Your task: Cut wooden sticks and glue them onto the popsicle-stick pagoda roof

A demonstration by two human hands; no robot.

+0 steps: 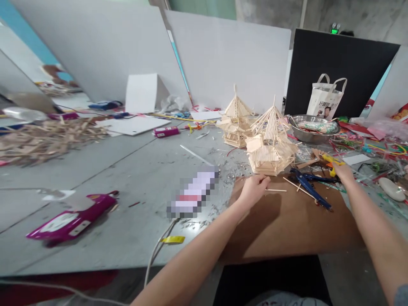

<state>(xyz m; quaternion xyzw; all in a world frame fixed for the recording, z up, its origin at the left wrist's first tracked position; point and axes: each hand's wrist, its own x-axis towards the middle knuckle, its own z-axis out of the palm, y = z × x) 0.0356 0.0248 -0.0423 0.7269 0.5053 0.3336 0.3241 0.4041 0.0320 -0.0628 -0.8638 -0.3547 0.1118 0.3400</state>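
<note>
My left hand (pixel 255 190) is closed in a pinch at the left part of a brown board (pixel 306 229), with a short thin wooden stick (pixel 276 190) coming out from its fingertips. Reaching to the right, my right hand (pixel 344 172) has its fingers closed around a yellow-handled tool (pixel 331 160), its working end unclear. Between the hands lie a blue-handled plier-like tool (pixel 310 187) and loose crossed sticks (pixel 299 189). Just beyond my left hand stands a pavilion model (pixel 270 148) built of sticks, and a second pavilion model (pixel 235 121) is behind it.
At left lies a purple glue gun (pixel 76 216); a blurred-out phone-like object (pixel 193 193) with a cable is nearer. A metal bowl (pixel 314 134), paper bag (pixel 327 100) and scattered scraps fill the right. Wood pieces (pixel 47 138) are piled far left. Upright panels (pixel 229 63) stand behind.
</note>
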